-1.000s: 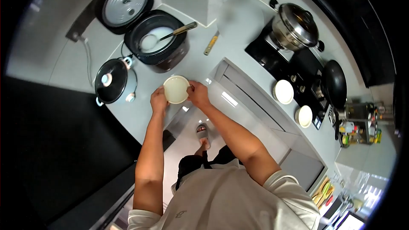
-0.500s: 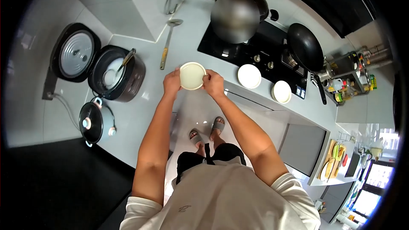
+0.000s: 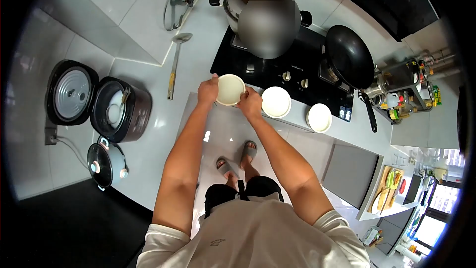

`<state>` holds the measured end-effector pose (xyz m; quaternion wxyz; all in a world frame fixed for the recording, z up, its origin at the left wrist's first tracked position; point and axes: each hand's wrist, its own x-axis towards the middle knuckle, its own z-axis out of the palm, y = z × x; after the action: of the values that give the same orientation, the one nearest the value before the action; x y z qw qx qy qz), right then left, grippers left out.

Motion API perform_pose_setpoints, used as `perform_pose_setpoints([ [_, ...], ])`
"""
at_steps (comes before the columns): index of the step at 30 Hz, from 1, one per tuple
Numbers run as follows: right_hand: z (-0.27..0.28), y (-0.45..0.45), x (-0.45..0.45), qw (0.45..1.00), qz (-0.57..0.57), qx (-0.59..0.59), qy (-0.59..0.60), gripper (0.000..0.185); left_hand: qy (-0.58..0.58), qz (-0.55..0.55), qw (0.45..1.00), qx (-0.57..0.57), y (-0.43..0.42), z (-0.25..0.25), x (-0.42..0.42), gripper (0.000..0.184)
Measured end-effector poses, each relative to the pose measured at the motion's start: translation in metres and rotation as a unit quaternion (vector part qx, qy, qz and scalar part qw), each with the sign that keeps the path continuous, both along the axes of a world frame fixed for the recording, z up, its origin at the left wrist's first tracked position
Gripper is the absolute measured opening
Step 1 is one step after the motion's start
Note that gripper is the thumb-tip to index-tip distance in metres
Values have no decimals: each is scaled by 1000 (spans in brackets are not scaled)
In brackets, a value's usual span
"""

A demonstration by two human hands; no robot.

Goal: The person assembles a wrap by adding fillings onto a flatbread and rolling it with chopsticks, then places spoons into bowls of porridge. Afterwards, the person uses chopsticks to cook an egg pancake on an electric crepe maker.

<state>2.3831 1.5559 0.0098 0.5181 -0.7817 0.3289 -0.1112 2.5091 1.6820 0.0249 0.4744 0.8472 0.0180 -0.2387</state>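
Between my two hands is a pale cream bowl (image 3: 231, 90), seen from above, at the counter's front edge by the stove. My left hand (image 3: 208, 91) grips its left rim. On the opposite side, my right hand (image 3: 250, 103) pinches the rim with thumb and fingers. Just right of that hand stands a second white bowl (image 3: 276, 102) on the counter edge. Farther right is a third white bowl (image 3: 319, 118). The bowl I hold looks bare inside.
A large pot (image 3: 238, 7), partly hidden by a blurred patch, and a black frying pan (image 3: 349, 57) are on the black stove (image 3: 277, 72). Left are a slotted spoon (image 3: 172, 77), an open rice cooker (image 3: 136, 111) and a lidded pot (image 3: 100, 159). A glass lid (image 3: 174, 12) leans behind.
Both hands have carried the bowl rightward along the counter, closer to the other two bowls. My view has shifted too. The grip on the rim is unchanged.
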Motion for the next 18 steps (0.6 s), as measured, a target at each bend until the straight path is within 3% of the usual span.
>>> perform_pose_setpoints([
  [3,-1,-2,-1,1000,-18,23,12,27,-4,3,1000,14,-8,1,3,66],
  [10,-33,-5,5,997,-17,-65,-20,28,-41,-6,999,-5,-15,7,5,64],
  [13,-42,-4,4,990,2,-141,3,34,-79,-48,995,29,-13,-5,8,51],
  [15,-36,3,-4,972,13,-232,33,39,-240,-97,958,125,-5,-29,8,41],
  [16,-19,8,-13,979,17,-200,21,41,-318,-125,924,171,-2,-28,1,40],
  [18,14,16,-33,990,14,-139,-3,45,-329,-148,925,121,-1,-9,-18,43],
])
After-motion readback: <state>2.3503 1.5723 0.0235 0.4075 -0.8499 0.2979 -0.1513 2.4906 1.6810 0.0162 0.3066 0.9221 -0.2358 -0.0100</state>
